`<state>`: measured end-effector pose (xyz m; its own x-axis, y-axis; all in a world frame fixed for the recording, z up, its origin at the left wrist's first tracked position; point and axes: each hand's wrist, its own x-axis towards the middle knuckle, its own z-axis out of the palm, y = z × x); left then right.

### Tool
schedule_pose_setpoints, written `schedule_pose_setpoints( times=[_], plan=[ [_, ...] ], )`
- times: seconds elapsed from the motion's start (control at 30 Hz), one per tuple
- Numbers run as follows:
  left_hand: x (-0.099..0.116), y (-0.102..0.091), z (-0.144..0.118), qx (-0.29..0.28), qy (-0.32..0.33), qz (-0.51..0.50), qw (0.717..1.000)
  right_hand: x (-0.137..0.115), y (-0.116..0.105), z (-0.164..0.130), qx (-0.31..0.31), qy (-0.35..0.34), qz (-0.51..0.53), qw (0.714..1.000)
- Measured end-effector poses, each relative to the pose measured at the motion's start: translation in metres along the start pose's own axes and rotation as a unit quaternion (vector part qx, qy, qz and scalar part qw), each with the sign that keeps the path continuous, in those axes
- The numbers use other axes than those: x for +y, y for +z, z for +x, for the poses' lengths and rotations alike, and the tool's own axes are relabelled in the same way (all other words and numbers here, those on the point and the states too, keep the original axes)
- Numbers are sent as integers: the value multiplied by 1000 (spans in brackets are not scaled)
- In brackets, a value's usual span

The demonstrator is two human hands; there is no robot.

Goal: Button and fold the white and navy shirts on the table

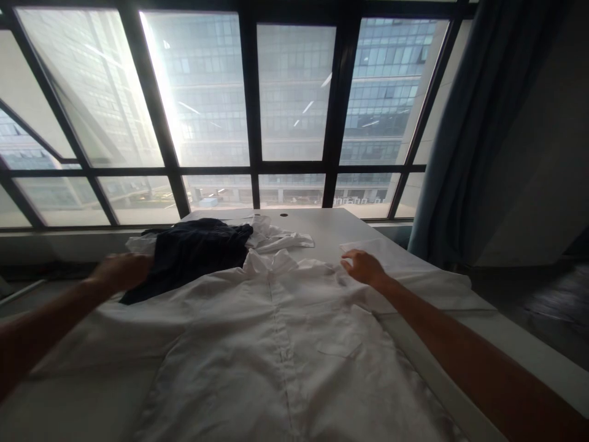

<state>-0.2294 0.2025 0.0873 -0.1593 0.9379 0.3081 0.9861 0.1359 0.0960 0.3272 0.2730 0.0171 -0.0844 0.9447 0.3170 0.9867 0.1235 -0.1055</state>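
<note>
Here the tabletop [331,230] runs away from the person toward a wide window [294,110], and nearly all of its near part is covered by a white shirt [276,344] laid flat, front up, collar at the far end, so that its button placket runs straight down the middle — a lie that keeps both shoulders within reach of the two arms. Its one sleeve is spread outward to the right over the tabletop's edge. Beyond the collar's left side sits a dark garment [197,255], bunched in a heap and overlapping the shirt's shoulder; behind that lies another white garment [280,236], crumpled. A blue curtain [464,135] hangs at the right. The left hand [122,270] rests at the dark heap's near left edge, blurred — I cannot tell whether its fingers are closed on cloth. The right hand [365,267] hovers at the shirt's right shoulder, fingers [347,263] loosely spread and gripping nothing, their tips just beside the fabric near the collar
</note>
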Motion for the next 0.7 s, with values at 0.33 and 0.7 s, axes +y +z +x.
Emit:
schedule_pose_setpoints(
  times=[0.33,0.7],
  plan=[
    [66,130,-57,-103,226,-45,967,-78,62,-24,-171,-114,83,975],
    [161,103,29,11,134,-149,980,-131,49,56,-13,-78,147,986]
  ],
)
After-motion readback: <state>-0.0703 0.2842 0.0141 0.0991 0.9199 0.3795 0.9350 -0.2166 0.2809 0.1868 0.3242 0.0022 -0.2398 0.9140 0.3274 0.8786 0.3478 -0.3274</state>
